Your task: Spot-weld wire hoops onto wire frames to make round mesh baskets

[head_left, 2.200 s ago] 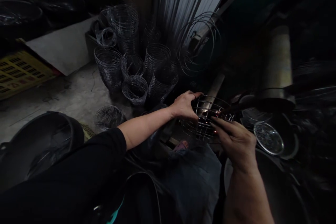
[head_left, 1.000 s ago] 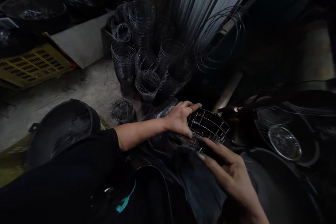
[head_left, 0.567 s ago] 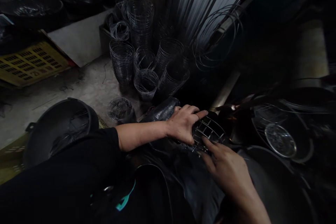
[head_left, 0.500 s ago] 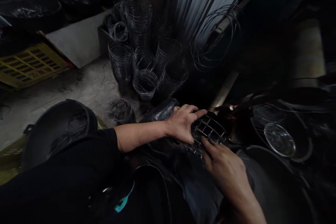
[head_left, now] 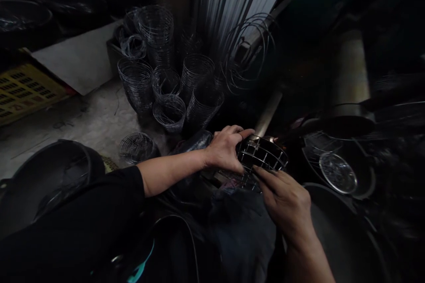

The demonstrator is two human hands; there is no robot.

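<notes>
A round wire basket (head_left: pixel 264 155) of shiny metal bars sits in front of me at the centre. My left hand (head_left: pixel 226 149) grips its left rim, fingers curled over the wire. My right hand (head_left: pixel 282 196) comes from below right; its fingertips press on the near rim of the basket, fingers held together. A dark machine arm (head_left: pixel 327 127) reaches in from the right to the basket's far edge, where a small reddish glow shows.
Stacks of wire baskets (head_left: pixel 166 79) stand on the concrete floor behind. Loose wire hoops (head_left: pixel 247 53) lean at the back. A black tub (head_left: pixel 43 181) is at lower left, a yellow crate (head_left: pixel 23 90) at far left, a round metal disc (head_left: pixel 338 172) on the right.
The basket has been turned in my hands and tipped back more level. My right hand moved from the basket's lower side up to its near rim. My view shifted left.
</notes>
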